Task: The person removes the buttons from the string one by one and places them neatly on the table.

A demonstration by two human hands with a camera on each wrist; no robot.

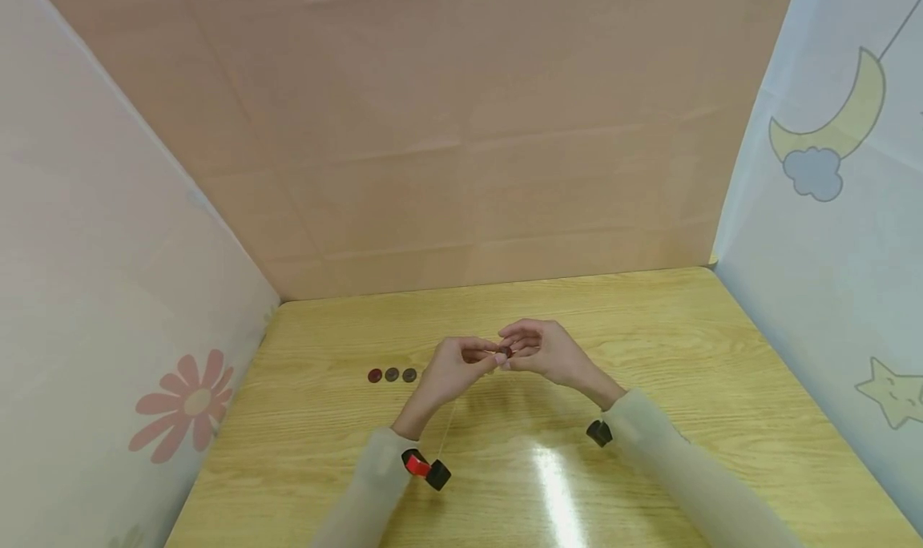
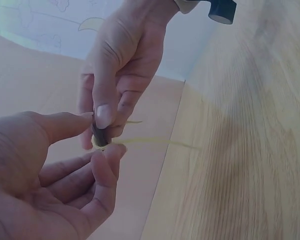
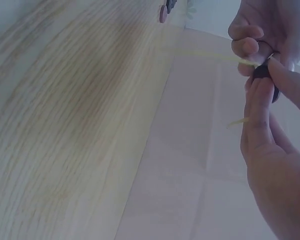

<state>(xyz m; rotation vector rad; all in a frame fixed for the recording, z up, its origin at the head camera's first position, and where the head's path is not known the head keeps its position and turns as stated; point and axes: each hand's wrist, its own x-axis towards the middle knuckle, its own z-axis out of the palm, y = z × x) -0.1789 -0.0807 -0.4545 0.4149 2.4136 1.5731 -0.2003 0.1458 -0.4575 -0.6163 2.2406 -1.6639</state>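
Both hands meet over the middle of the table around a small dark button (image 1: 505, 352). My right hand (image 1: 551, 352) pinches the button (image 3: 262, 73) between thumb and fingers. From the other side, my left hand (image 1: 453, 368) has its thumb and fingertips on the button (image 2: 101, 135). Yellow thread (image 2: 150, 140) runs out from beside the button; a short tail also shows in the right wrist view. A thin shiny sliver sits by the fingertips there, too small to tell what it is. Fingers cover much of the button.
Three round buttons (image 1: 392, 375), one red and two darker, lie in a row on the wooden table (image 1: 303, 452), left of the hands. Cloth-like walls enclose the table at the back (image 1: 461, 171) and both sides. Each wrist wears a black camera (image 1: 437, 475).
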